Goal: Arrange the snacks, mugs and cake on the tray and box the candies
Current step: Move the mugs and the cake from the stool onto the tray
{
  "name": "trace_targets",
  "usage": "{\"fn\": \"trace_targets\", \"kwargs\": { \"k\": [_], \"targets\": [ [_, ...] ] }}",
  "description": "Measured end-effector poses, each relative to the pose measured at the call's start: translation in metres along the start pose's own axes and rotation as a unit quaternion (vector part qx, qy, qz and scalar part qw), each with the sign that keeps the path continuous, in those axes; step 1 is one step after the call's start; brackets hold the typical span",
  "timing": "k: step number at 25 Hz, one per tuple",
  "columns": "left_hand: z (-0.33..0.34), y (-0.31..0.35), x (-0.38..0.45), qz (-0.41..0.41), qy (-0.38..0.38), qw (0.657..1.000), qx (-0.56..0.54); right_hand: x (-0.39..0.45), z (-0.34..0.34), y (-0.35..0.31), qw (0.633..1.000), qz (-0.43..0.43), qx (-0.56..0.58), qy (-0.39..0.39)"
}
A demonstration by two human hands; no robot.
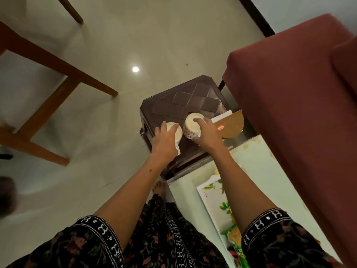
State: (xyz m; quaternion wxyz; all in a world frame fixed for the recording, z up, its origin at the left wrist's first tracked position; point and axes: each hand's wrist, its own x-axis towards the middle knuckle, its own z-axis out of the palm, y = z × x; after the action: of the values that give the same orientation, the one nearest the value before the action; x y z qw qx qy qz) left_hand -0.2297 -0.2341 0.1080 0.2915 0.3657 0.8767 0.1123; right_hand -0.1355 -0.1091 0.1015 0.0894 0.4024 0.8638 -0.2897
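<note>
Two white mugs stand on a dark brown plastic stool (195,97). My left hand (164,140) grips the left mug (177,132), whose handle points toward me. My right hand (207,132) wraps around the right mug (190,125), which has a red flower pattern. Behind my right hand lies a brown cardboard box (230,123) with a red label. Closer to me, a white tray (214,198) with a green and yellow floral print rests on a pale table (185,200); my right forearm covers part of the tray.
A maroon sofa (293,113) fills the right side, close to the table and stool. A wooden chair frame (48,74) stands at the left on the glossy tiled floor (125,45). My bare foot shows below the stool.
</note>
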Motion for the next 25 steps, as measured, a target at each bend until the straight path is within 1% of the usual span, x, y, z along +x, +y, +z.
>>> {"fn": "trace_targets", "kwargs": {
  "k": [3,6,9,15,18,25],
  "targets": [
    [0.004,-0.004,0.025,-0.001,-0.045,0.999,0.019,0.024,0.008,-0.001,0.997,0.008,-0.077,-0.016],
    [0.007,-0.008,0.041,0.008,-0.077,0.997,0.027,0.041,0.013,0.000,0.996,0.016,-0.085,-0.028],
    [0.007,-0.010,0.050,0.020,-0.096,0.995,0.034,0.048,0.020,0.000,0.996,0.025,-0.081,-0.019],
    [0.000,-0.004,0.050,0.036,-0.091,0.994,0.057,0.048,0.016,0.003,0.998,0.028,-0.053,-0.011],
    [-0.004,0.005,0.037,0.029,-0.092,0.994,0.059,0.036,0.003,0.007,0.999,0.037,-0.026,0.017],
    [0.014,0.041,-0.024,0.041,-0.093,0.994,0.038,-0.035,-0.026,0.035,0.998,0.022,-0.047,0.032]
  ]
}}
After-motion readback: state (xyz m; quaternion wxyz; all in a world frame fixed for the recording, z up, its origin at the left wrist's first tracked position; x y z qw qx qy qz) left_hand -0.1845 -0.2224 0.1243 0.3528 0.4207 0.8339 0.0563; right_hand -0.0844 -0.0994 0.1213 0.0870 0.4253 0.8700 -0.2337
